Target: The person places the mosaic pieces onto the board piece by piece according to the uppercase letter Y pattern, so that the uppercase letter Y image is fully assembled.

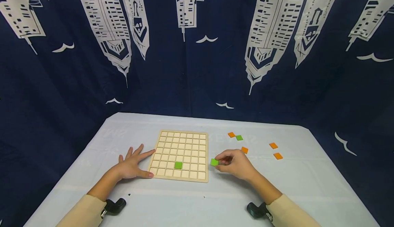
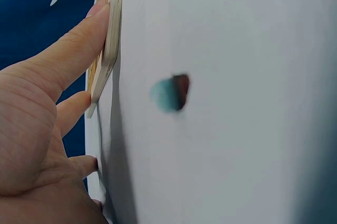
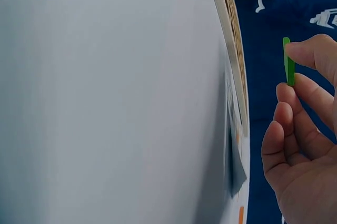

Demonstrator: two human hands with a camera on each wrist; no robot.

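A wooden grid board with square cells lies on the white table, one green square tile sitting in a cell near its lower middle. My left hand is spread at the board's left side, thumb and index fingertip touching the frame. In the left wrist view the thumb presses along the board's edge. Between thumb and index finger, my right hand pinches another green square tile just off the board's right edge. The right wrist view shows this tile edge-on, raised above the table.
Right of the board lie several loose tiles: an orange one touching a green one, an orange one behind the right hand, and two orange ones farther right. A dark blue curtain hangs behind the table.
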